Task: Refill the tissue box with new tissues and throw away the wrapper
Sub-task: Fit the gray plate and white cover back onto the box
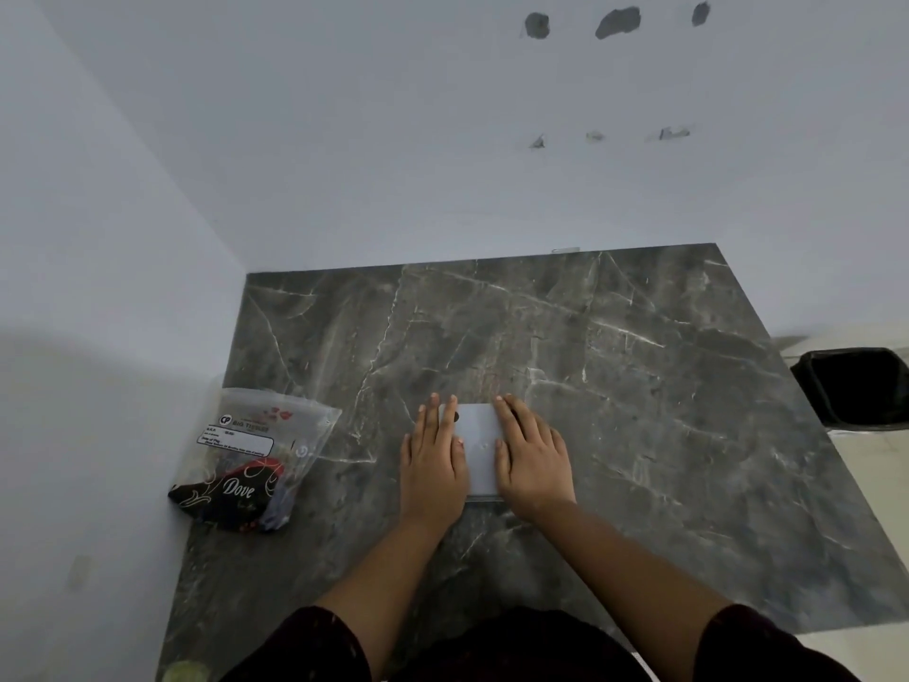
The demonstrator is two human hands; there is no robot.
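A white tissue box [478, 450] lies flat in the middle of the dark marble table [639, 411]. My left hand [433, 460] rests palm down on its left side, fingers stretched out. My right hand [533, 460] lies flat on its right side in the same way. Only a strip of the box's top shows between the hands. At the table's left edge lies a crumpled clear plastic wrapper [256, 455] with a printed label and a dark "Dove" design, apart from both hands.
White walls meet in a corner behind and to the left of the table. A black bin [858, 386] with a black liner stands on the floor beyond the table's right edge. Dark sleeves cover my upper arms at the bottom of the view.
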